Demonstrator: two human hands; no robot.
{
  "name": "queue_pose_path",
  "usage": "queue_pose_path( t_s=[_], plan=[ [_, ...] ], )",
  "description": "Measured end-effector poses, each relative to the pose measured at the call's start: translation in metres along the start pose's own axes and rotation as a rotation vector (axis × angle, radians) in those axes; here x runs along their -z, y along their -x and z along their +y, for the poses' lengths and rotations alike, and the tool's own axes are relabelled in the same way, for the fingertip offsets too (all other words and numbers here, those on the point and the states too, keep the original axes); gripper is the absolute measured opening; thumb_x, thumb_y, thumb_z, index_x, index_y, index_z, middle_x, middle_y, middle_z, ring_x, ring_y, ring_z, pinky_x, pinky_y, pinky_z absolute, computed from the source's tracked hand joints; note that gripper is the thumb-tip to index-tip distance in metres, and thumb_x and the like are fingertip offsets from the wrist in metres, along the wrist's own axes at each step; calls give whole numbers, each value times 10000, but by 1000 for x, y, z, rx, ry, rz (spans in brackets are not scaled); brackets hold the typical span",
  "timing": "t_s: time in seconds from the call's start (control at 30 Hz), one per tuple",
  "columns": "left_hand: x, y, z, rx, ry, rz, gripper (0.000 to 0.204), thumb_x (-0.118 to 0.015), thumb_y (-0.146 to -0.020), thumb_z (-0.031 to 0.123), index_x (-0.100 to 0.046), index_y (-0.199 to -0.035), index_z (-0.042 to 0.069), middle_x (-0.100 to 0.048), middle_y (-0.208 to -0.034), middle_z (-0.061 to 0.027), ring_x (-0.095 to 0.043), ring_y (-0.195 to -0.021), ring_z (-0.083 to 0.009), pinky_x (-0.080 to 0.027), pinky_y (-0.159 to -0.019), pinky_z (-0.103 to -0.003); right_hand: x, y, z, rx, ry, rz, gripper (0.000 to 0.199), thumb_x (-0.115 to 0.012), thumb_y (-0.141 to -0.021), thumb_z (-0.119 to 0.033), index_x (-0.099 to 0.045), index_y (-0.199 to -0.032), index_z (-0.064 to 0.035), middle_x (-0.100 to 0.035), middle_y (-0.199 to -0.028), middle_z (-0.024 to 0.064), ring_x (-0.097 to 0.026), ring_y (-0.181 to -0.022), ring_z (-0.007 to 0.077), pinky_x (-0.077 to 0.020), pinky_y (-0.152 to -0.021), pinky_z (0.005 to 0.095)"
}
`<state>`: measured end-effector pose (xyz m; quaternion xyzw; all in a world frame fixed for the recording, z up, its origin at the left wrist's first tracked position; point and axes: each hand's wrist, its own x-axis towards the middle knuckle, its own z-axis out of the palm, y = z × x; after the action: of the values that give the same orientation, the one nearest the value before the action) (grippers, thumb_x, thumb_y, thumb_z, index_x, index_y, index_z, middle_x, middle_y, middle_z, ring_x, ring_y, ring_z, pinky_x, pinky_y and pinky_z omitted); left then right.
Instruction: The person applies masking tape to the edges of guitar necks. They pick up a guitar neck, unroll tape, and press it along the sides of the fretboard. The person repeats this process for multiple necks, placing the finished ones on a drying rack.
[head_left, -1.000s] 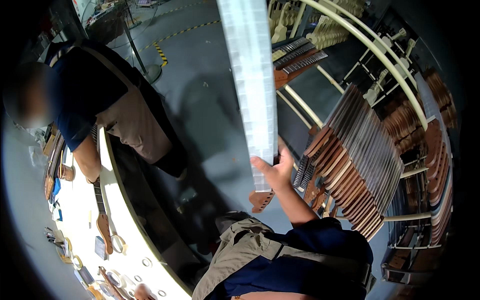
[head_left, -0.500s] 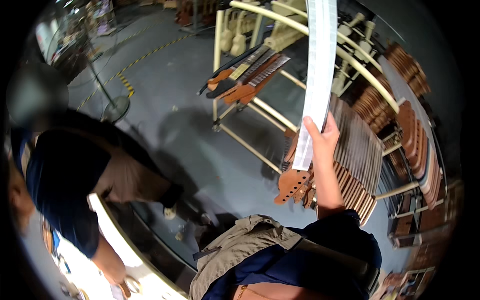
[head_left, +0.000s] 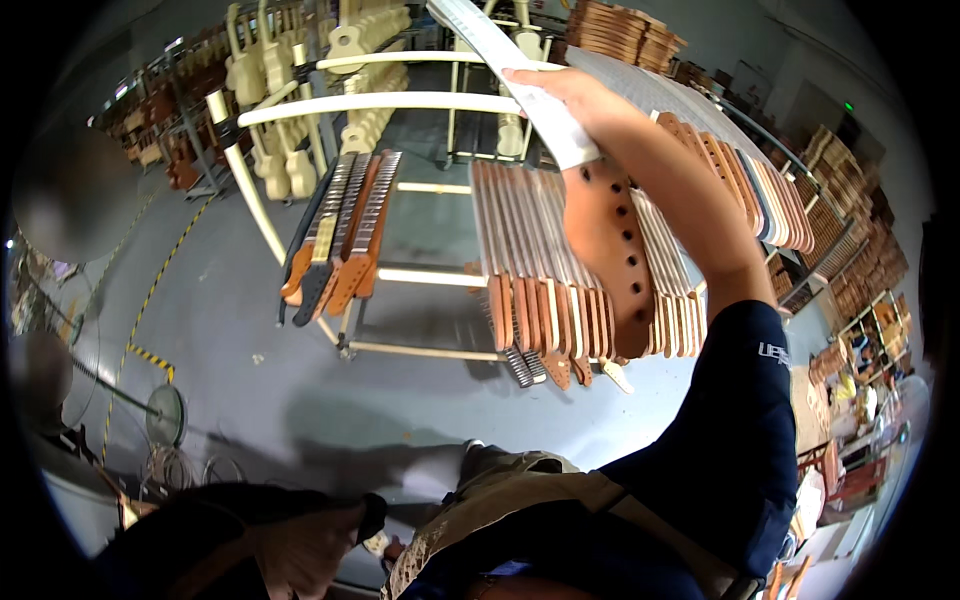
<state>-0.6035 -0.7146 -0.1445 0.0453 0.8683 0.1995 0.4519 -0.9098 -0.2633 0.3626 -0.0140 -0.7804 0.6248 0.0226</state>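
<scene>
My right hand (head_left: pixel 565 95) reaches out over a rack with its fingers wrapped round a guitar neck. A whitish covering (head_left: pixel 560 130) runs along the neck's long face. Its brown headstock (head_left: pixel 618 255), with a row of dark holes, points toward me. Beneath and beside it, several more guitar necks (head_left: pixel 545 305) stand close together in a row on the rack. Whether the held neck touches them I cannot tell. My left hand is out of view.
The cream-tubed rack (head_left: pixel 400 101) also bears a few fretted necks (head_left: pixel 345 230) on its left. Pale guitar bodies (head_left: pixel 270 70) hang behind. More necks (head_left: pixel 730 170) lie stacked at right. Another person's dark clothing (head_left: pixel 190 540) shows at lower left, near a round stand base (head_left: pixel 166 415).
My view has swung toward the rack. My right arm now stretches farther out, with the guitar neck over the row of necks. The other person has shifted to the lower left edge.
</scene>
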Motion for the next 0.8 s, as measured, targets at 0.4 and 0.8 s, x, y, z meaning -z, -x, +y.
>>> queue_pose_path(
  t_s=[0.4,0.8],
  plan=[
    [144,-102,130,-214,-790,-1025,275,-567,-822,194,-623,-1031,23,-640,-985,-148,-601,-886,-262,-469,-746,-365,145,-72,-7,-89,841,350,726,-786,-621,-449,-588,-1044,106,-626,-1003,215,-621,-893,273,-481,-748,359],
    [527,52,537,-1338,169,-64,527,-433,-947,312,-355,-1290,-80,-567,-1103,-214,-568,-1062,-262,-463,-932,-333,166,-131,16,-168,1367,522,761,-742,-532,-583,-655,-948,49,-661,-864,176,-651,-774,274,-497,-676,365]
  ],
)
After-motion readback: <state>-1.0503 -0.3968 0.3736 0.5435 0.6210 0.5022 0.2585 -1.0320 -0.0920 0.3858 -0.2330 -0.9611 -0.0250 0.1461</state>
